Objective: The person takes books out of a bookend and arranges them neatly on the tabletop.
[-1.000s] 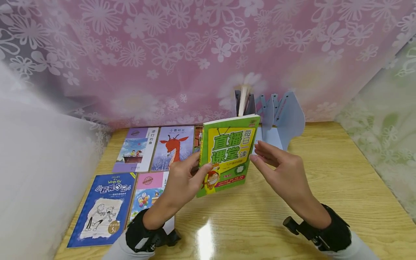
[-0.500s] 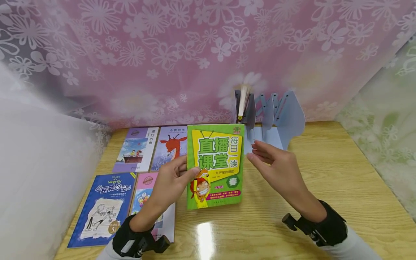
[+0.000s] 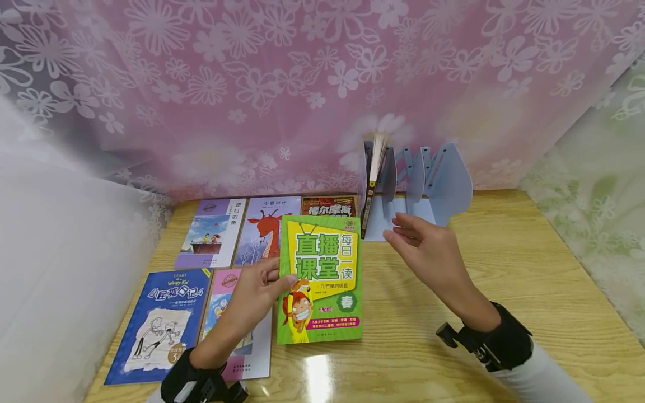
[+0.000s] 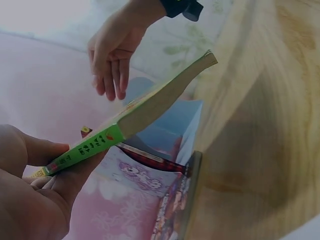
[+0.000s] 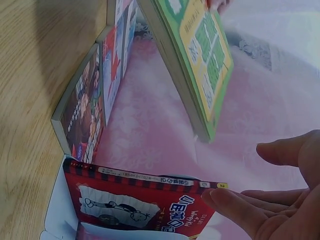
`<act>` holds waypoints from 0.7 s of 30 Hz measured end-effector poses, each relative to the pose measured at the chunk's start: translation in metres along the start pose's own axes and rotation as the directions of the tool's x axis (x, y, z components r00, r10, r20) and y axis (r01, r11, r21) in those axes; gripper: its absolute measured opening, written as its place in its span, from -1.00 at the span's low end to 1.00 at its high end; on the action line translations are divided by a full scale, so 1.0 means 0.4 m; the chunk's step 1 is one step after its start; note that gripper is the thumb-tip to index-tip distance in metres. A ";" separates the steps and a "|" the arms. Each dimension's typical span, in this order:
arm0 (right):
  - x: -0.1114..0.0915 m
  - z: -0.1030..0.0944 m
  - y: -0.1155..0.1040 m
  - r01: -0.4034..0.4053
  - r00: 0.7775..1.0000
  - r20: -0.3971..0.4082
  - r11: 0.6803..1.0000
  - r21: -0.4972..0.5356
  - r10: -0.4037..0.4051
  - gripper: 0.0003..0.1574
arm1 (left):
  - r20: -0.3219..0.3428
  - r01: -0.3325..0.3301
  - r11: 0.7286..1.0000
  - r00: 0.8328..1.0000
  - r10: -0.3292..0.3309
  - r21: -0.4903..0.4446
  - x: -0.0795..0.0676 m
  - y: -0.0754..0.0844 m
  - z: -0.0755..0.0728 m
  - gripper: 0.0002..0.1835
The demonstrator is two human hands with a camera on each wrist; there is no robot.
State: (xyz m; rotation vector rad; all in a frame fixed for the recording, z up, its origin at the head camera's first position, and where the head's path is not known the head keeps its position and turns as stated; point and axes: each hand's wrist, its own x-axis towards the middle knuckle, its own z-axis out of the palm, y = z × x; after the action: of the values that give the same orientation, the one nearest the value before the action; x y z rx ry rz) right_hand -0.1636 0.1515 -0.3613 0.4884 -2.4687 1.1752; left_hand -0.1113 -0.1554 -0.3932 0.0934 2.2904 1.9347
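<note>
My left hand [image 3: 252, 299] pinches a green book [image 3: 325, 280] by its left edge, with the thumb on the front cover. The cover has a yellow panel and a cartoon child. In the left wrist view, the green spine [image 4: 90, 152] lies between thumb and fingers, and the book is clear of the table. My right hand [image 3: 430, 254] hovers to the right of the book, holding nothing, its fingers loosely extended. Behind it stands a pale blue bookend rack [image 3: 448, 184]. A red book [image 5: 135, 202] stands upright in the rack's leftmost slot.
Several books lie flat at left: a blue diary book [image 3: 158, 324], a pink-topped book [image 3: 259, 347], a purple-and-white book [image 3: 211, 232], a deer book [image 3: 264, 235] and a brown-red book [image 3: 327, 205]. A pink floral curtain [image 3: 252, 101] hangs behind the wooden table [image 3: 504, 280].
My left hand has brought the green book left and down toward me, turning its cover to face up at me. The right hand has barely moved and stays apart from it.
</note>
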 end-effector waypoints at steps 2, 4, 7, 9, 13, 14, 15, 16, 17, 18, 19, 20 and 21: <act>0.005 0.001 0.005 -0.002 1.000 0.004 1.000 -0.003 0.002 -0.44 | -0.002 0.027 1.000 1.000 -0.027 -0.006 -0.001 -0.012 -0.002 -0.63; 0.012 0.003 0.009 -0.010 1.000 0.011 1.000 -0.005 0.010 -0.43 | -0.009 0.036 0.999 0.999 -0.036 -0.017 0.001 -0.033 -0.005 -0.63; 0.023 0.005 0.013 -0.023 0.999 0.029 1.000 0.000 0.023 -0.42 | -0.019 0.054 0.998 0.998 -0.054 -0.021 -0.002 -0.051 -0.007 -0.64; 0.031 0.007 0.015 -0.029 0.999 0.035 1.000 -0.004 0.029 -0.41 | -0.011 0.068 0.997 0.998 -0.069 -0.033 -0.005 -0.061 -0.006 -0.62; 0.045 0.010 0.021 -0.045 0.998 0.044 0.999 -0.023 0.046 -0.38 | 0.018 0.100 0.993 0.995 -0.099 -0.059 -0.008 -0.082 -0.004 -0.61; 0.049 0.011 0.023 -0.050 0.998 0.043 0.998 -0.030 0.051 -0.37 | 0.024 0.105 0.993 0.994 -0.104 -0.063 -0.008 -0.087 -0.003 -0.61; 0.052 0.013 0.025 -0.056 0.997 0.045 0.998 -0.034 0.057 -0.36 | 0.025 0.106 0.992 0.994 -0.105 -0.061 -0.009 -0.091 -0.002 -0.61; 0.055 0.014 0.027 -0.059 0.997 0.044 0.997 -0.039 0.061 -0.35 | 0.025 0.110 0.992 0.994 -0.109 -0.063 -0.009 -0.094 -0.002 -0.61; 0.057 0.016 0.029 -0.063 0.997 0.043 0.997 -0.044 0.065 -0.35 | 0.030 0.114 0.991 0.993 -0.112 -0.071 -0.009 -0.097 -0.001 -0.61; 0.060 0.017 0.030 -0.068 0.997 0.042 0.997 -0.046 0.070 -0.35 | 0.035 0.117 0.991 0.993 -0.115 -0.065 -0.010 -0.100 -0.001 -0.61; 0.063 0.018 0.032 -0.072 0.996 0.041 0.996 -0.049 0.074 -0.34 | 0.041 0.118 0.991 0.992 -0.116 -0.061 -0.011 -0.102 0.000 -0.61; 0.066 0.019 0.033 -0.075 0.996 0.040 0.996 -0.054 0.077 -0.34 | 0.053 0.122 0.990 0.992 -0.118 -0.068 -0.011 -0.105 0.000 -0.59; 0.070 0.020 0.036 -0.078 0.996 0.041 0.995 -0.056 0.081 -0.34 | 0.065 0.125 0.989 0.991 -0.120 -0.076 -0.011 -0.107 0.001 -0.58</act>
State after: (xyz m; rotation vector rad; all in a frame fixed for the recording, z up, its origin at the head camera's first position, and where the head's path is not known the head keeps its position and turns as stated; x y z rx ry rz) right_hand -0.1958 0.1494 -0.3625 0.4082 -2.5710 1.1361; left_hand -0.1051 -0.1631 -0.4352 0.0013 2.1254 1.9316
